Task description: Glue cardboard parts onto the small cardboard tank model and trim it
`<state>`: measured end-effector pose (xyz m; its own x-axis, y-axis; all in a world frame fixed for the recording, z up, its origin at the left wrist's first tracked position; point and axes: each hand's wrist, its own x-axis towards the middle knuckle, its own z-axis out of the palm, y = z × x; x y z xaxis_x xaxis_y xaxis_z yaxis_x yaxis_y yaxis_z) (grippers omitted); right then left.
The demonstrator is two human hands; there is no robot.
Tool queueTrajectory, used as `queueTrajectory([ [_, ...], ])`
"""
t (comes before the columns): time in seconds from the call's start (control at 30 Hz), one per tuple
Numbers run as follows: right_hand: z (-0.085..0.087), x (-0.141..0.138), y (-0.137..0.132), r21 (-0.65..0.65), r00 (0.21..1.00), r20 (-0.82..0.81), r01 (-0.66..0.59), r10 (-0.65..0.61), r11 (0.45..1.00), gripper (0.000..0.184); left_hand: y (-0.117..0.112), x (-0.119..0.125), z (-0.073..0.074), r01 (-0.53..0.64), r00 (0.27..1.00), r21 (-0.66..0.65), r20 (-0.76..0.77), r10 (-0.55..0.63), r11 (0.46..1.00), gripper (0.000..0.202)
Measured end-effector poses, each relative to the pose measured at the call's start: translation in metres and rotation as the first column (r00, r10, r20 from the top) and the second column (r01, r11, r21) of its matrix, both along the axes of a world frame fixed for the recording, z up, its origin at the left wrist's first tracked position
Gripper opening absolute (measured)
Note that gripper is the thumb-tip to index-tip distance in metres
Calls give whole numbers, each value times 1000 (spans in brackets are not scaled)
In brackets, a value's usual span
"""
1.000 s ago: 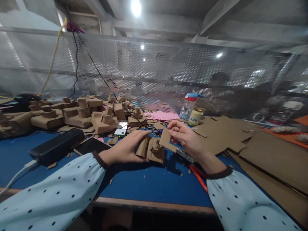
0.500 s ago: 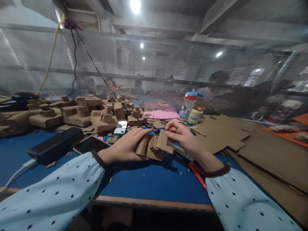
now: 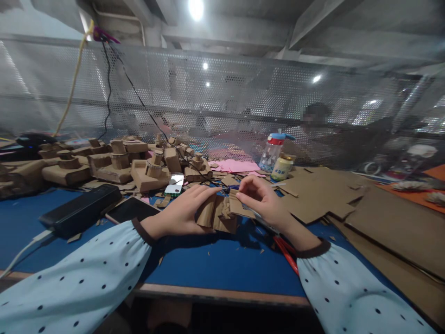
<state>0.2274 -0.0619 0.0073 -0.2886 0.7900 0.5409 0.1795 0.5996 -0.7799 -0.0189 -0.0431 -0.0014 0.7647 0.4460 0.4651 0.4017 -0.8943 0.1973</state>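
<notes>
My left hand [image 3: 186, 209] is closed around a small folded cardboard piece [image 3: 217, 214], thumb along its top and fingers at its far and lower side. Between the fingertips of my right hand [image 3: 260, 199] is a flat cardboard strip [image 3: 239, 207], tilted over the right end of the folded piece. Whether the strip touches that piece I cannot tell. Behind and below my right wrist lies a pair of scissors with red handles [image 3: 287, 255]; its blades are largely hidden by the hand.
Cardboard models with round turret-like tops [image 3: 153, 169] crowd the back left. A black power bank [image 3: 80, 209] and a dark phone [image 3: 131, 211] lie at the left. Behind stand a water bottle [image 3: 273, 153] and a jar [image 3: 282, 168]. Cardboard sheets [image 3: 392, 222] cover the right. A person sits beyond the perforated screen.
My right hand has shifted slightly left, and the strip in it has turned from steep to flatter over the folded piece. My left hand has barely moved.
</notes>
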Motion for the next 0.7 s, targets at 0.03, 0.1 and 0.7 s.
queueTrajectory([
  [0.03, -1, 0, 0, 12, 1000, 12, 5, -5, 1000, 18, 0, 0, 0, -2, 1000, -4, 0, 2, 1000, 89],
  [0.1, -2, 1, 0, 50, 998, 43, 32, -34, 998, 14, -1, 1, 1, -7, 1000, -8, -2, 7, 1000, 89],
  [0.7, -6, 13, -5, 539, 886, 403, -27, -230, 842, 37, 3, 4, -11, -129, 988, -203, 54, 143, 971, 91],
])
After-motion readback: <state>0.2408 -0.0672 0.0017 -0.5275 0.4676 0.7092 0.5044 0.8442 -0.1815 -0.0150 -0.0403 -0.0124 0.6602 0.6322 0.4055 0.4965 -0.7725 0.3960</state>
